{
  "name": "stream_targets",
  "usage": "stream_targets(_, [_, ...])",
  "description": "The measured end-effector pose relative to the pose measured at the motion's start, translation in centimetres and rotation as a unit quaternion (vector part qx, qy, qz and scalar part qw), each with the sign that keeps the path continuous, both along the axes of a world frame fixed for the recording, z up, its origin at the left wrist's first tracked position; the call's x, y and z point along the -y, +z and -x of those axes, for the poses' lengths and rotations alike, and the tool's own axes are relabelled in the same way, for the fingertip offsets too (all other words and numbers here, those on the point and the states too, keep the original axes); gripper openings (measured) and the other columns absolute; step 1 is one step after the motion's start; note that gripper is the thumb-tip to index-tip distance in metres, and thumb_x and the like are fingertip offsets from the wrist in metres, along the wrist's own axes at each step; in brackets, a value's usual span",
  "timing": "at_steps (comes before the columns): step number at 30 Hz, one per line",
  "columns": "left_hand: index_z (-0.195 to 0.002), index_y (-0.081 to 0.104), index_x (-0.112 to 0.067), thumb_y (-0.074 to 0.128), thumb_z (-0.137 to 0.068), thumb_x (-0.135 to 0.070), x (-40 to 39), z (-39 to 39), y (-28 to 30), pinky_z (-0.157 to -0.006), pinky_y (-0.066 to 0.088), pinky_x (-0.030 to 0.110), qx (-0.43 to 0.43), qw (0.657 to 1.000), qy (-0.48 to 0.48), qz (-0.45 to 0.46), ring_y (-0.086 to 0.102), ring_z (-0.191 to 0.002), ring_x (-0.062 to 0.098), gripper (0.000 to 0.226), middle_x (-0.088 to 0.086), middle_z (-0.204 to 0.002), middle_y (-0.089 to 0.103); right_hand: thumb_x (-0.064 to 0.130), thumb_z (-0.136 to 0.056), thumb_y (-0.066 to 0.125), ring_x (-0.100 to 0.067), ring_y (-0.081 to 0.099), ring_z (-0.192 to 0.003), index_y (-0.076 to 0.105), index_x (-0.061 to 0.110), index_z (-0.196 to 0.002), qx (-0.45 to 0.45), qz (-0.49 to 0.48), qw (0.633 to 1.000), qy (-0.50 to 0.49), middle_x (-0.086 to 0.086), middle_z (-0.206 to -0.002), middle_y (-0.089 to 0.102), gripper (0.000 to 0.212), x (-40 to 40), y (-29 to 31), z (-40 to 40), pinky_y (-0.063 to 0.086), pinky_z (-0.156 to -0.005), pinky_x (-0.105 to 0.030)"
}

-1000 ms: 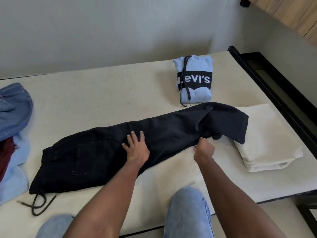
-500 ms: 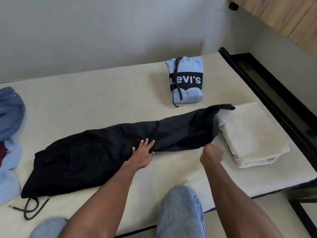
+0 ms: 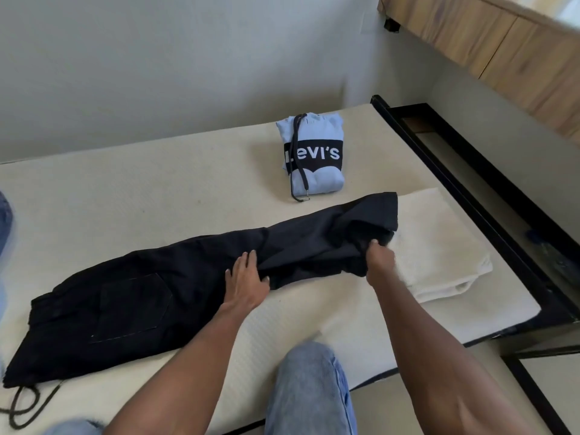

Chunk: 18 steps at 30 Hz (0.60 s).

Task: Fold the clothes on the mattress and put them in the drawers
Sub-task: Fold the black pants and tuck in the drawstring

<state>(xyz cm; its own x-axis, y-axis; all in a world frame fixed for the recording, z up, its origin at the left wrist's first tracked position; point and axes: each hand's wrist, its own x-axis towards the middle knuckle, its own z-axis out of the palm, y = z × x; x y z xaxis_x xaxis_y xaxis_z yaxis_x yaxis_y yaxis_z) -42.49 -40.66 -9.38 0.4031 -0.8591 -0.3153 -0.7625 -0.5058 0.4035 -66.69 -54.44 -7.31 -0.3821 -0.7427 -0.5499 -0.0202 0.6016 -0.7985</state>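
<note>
The black trousers (image 3: 175, 287) are soft, limp cloth of moderate weight; judged from the creases, they will sag and bunch wherever unsupported. Best hold: the leg hems with one hand, the mid-leg pinned flat with the other, so the fold line stays straight. They lie lengthwise across the cream mattress (image 3: 157, 196), waistband and drawcord at the near left, leg ends overlapping a folded cream towel (image 3: 439, 246). A patch pocket with pale stitching shows near the waist. The left hand (image 3: 246, 285) rests flat, fingers extended, on the mid-leg. The right hand (image 3: 379, 260) is closed, gripping bunched fabric near the hems. A folded light-blue Levi's hoodie (image 3: 314, 155) sits beyond, apart from the trousers
</note>
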Motion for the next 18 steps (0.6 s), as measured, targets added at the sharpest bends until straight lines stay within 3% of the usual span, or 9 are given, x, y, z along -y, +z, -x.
stream_targets(2, [-0.157, 0.012, -0.019, 0.061, -0.093, -0.038, 0.7, 1.2, -0.1, -0.122, 0.011, 0.046, 0.022, 0.996, -0.085, 0.003, 0.008, -0.151, 0.022, 0.083, 0.004, -0.164, 0.011, 0.036, -0.1, 0.048, -0.034, 0.055, -0.115, 0.049, 0.006, -0.137, 0.098, -0.021, 0.988, -0.115, -0.013, -0.129, 0.055, 0.047, 0.2, 0.2, 1.4, 0.047, -0.084, -0.037])
stream_targets(4, [-0.155, 0.018, -0.018, 0.062, -0.093, -0.039, 1.4, 2.5, -0.1, -0.122, 0.011, 0.045, 0.027, 0.99, -0.141, -0.01, 0.005, -0.151, 0.02, 0.079, 0.003, -0.164, 0.01, 0.037, -0.099, 0.05, -0.03, 0.057, -0.105, 0.053, 0.006, -0.132, 0.073, -0.021, 0.991, -0.111, -0.011, -0.119, 0.058, 0.045, 0.2, 0.1, 2.2, 0.046, -0.08, -0.036])
stream_targets(8, [-0.13, 0.049, -0.01, 0.049, -0.101, -0.029, 2.7, 4.4, -0.1, -0.115, 0.029, 0.041, 0.059, 0.989, -0.135, 0.021, 0.028, -0.145, 0.025, 0.035, 0.01, -0.156, 0.033, 0.032, -0.104, 0.038, -0.036, 0.06, -0.102, 0.059, 0.006, -0.119, -0.169, 0.044, 0.985, 0.011, -0.015, -0.112, 0.064, 0.037, 0.6, 0.7, 2.4, 0.045, -0.084, -0.041])
stream_targets(10, [-0.115, 0.051, -0.01, 0.039, -0.105, -0.025, 2.9, 4.6, 0.6, -0.096, 0.043, 0.04, 0.031, 0.995, -0.083, 0.043, 0.054, -0.12, 0.03, 0.022, 0.014, -0.132, 0.057, 0.03, -0.104, 0.036, -0.039, 0.059, -0.102, 0.056, 0.006, -0.117, -0.286, 0.072, 0.955, 0.042, -0.016, -0.112, 0.063, 0.033, 1.2, 1.4, 2.9, 0.042, -0.084, -0.042])
stream_targets(13, [-0.102, 0.048, -0.014, 0.037, -0.104, -0.028, 3.0, 4.7, 0.8, -0.083, 0.047, 0.042, 0.039, 0.997, -0.059, 0.034, 0.062, -0.099, 0.032, 0.018, 0.01, -0.11, 0.064, 0.006, -0.088, 0.054, -0.039, 0.05, -0.106, 0.042, 0.001, -0.126, -0.425, 0.066, 0.902, 0.047, -0.021, -0.125, 0.047, 0.04, 2.5, 1.5, 4.7, 0.038, -0.088, -0.043])
stream_targets(14, [-0.103, 0.049, -0.015, 0.04, -0.103, -0.03, 2.9, 4.8, 0.7, -0.084, 0.047, 0.042, 0.045, 0.996, -0.07, 0.021, 0.061, -0.101, 0.03, 0.018, 0.008, -0.111, 0.063, 0.0, -0.081, 0.057, -0.037, 0.047, -0.105, 0.043, 0.001, -0.122, -0.475, 0.104, 0.87, 0.082, -0.021, -0.122, 0.045, 0.043, 2.6, 1.5, 4.7, 0.038, -0.088, -0.042])
stream_targets(16, [-0.117, 0.049, -0.014, 0.049, -0.099, -0.033, 2.9, 5.2, 0.2, -0.088, 0.047, 0.039, 0.064, 0.993, -0.094, 0.005, 0.058, -0.11, 0.027, 0.026, 0.006, -0.122, 0.058, 0.003, -0.084, 0.055, -0.035, 0.051, -0.094, 0.053, 0.002, -0.102, -0.504, 0.203, 0.82, 0.18, -0.018, -0.105, 0.054, 0.018, 2.8, 1.5, 3.6, 0.042, -0.077, -0.042])
stream_targets(17, [-0.128, 0.044, -0.013, 0.052, -0.098, -0.034, 3.0, 5.3, -0.1, -0.09, 0.047, 0.038, 0.076, 0.992, -0.099, 0.004, 0.055, -0.116, 0.026, 0.038, 0.007, -0.129, 0.054, 0.012, -0.091, 0.053, -0.034, 0.056, -0.086, 0.054, 0.004, -0.088, -0.462, 0.231, 0.83, 0.21, -0.014, -0.093, 0.058, 0.009, 2.6, 1.5, 2.5, 0.044, -0.071, -0.041])
stream_targets(18, [-0.139, 0.036, -0.013, 0.054, -0.097, -0.036, 3.0, 5.5, -0.5, -0.094, 0.046, 0.039, 0.09, 0.991, -0.104, 0.007, 0.05, -0.123, 0.026, 0.052, 0.009, -0.137, 0.047, 0.025, -0.096, 0.052, -0.032, 0.06, -0.08, 0.053, 0.007, -0.078, -0.39, 0.214, 0.868, 0.22, -0.01, -0.083, 0.06, 0.026, 2.5, 1.8, 1.4, 0.046, -0.068, -0.038])
